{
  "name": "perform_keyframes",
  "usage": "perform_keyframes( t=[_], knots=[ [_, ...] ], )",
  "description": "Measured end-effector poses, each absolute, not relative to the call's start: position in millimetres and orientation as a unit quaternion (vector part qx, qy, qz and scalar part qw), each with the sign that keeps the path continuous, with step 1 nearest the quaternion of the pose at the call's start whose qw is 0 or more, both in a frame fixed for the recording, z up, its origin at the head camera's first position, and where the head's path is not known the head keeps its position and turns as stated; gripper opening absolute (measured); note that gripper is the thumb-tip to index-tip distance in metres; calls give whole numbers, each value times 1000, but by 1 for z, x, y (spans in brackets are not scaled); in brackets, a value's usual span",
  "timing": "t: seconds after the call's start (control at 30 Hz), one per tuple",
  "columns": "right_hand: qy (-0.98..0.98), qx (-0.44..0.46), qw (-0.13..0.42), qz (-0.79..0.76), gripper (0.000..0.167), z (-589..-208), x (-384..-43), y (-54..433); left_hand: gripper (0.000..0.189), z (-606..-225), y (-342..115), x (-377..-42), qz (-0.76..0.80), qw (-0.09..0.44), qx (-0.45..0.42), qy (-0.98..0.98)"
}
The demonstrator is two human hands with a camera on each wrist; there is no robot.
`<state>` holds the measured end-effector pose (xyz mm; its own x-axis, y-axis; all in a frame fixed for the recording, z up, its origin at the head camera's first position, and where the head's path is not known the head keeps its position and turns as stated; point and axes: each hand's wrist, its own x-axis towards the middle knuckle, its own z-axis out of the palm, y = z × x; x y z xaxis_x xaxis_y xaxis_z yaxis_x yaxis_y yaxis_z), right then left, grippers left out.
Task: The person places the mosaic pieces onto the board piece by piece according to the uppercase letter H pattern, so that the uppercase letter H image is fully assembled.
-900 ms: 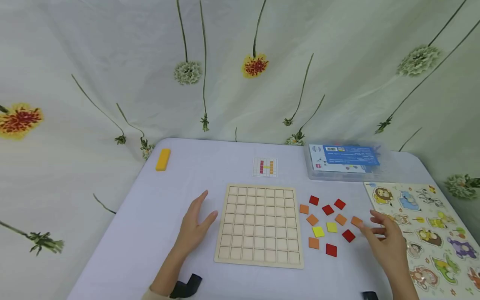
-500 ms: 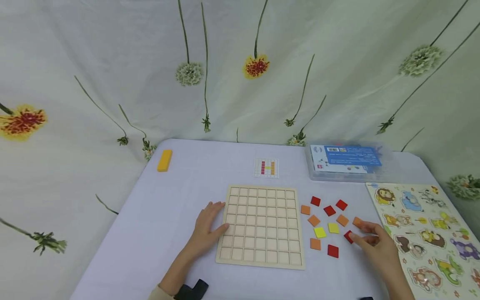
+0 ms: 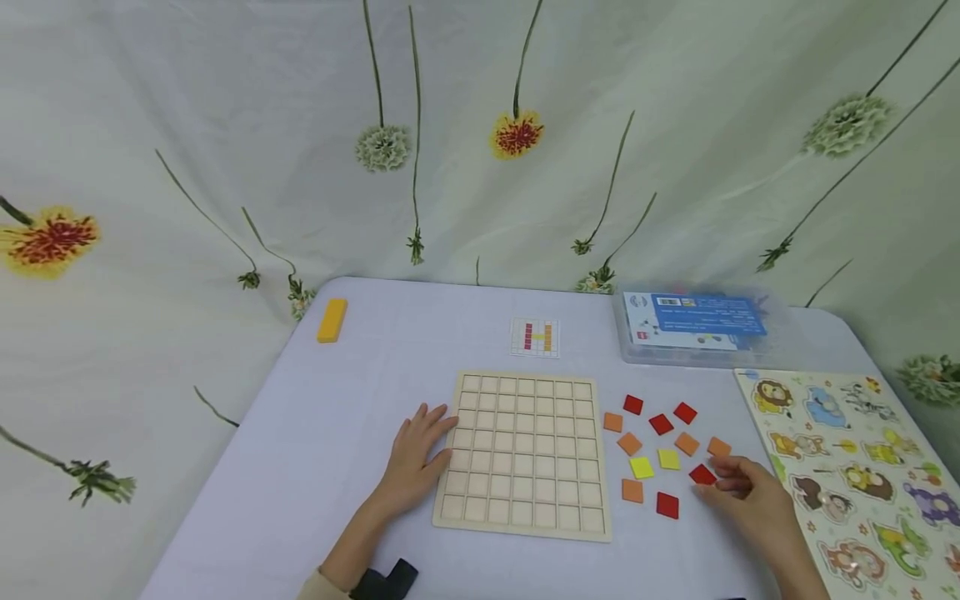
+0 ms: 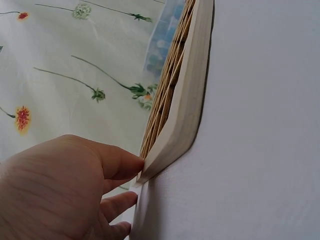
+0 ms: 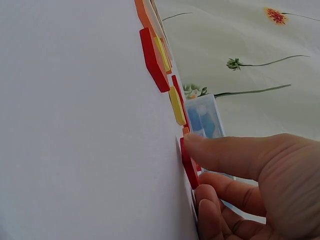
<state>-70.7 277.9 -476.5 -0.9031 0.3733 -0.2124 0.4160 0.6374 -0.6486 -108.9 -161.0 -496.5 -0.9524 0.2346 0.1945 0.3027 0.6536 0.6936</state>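
A wooden grid board (image 3: 525, 533) with square cells lies flat in the middle of the table. My left hand (image 3: 412, 465) rests at its left edge, fingers extended; in the left wrist view the thumb (image 4: 122, 160) touches the rim near a corner. To the right of the board are loose red, orange and yellow square tiles. My right hand (image 3: 753, 504) is among them, its thumb and index finger on either side of a red tile (image 3: 702, 475), pinching it low over the table. The same red tile (image 5: 189, 162) shows edge-on in the right wrist view, partly covered by the thumb.
A small pattern card (image 3: 536, 337) lies behind the board. At the back right stands a clear plastic box (image 3: 693, 325) with a blue label. An animal puzzle board (image 3: 847, 442) borders the right hand. A yellow block (image 3: 332, 321) is at the back left.
My left hand has moved right to the board's edge. My right hand has shifted from beside an orange tile toward the red tile, closing thumb and finger around it.
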Motion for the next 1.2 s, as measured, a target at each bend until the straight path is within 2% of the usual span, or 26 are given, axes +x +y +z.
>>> perform_keyframes(
  t=[0.47, 0.8, 1.0, 1.2],
  knots=[
    [926, 179, 9, -332, 33, -475, -68, 277, 47, -498, -163, -105, -357, 56, -140, -922],
    [915, 187, -19, -358, 38, -446, -73, 272, 47, -496, -163, -103, -366, 65, -144, -917],
    [919, 121, -58, -371, 35, -430, -94, 257, 47, -496, -162, -105, -356, 65, -147, -920],
    [913, 47, -41, -402, 33, -405, -116, 220, 47, -495, -161, -107, -360, 61, -150, -919]
  ],
)
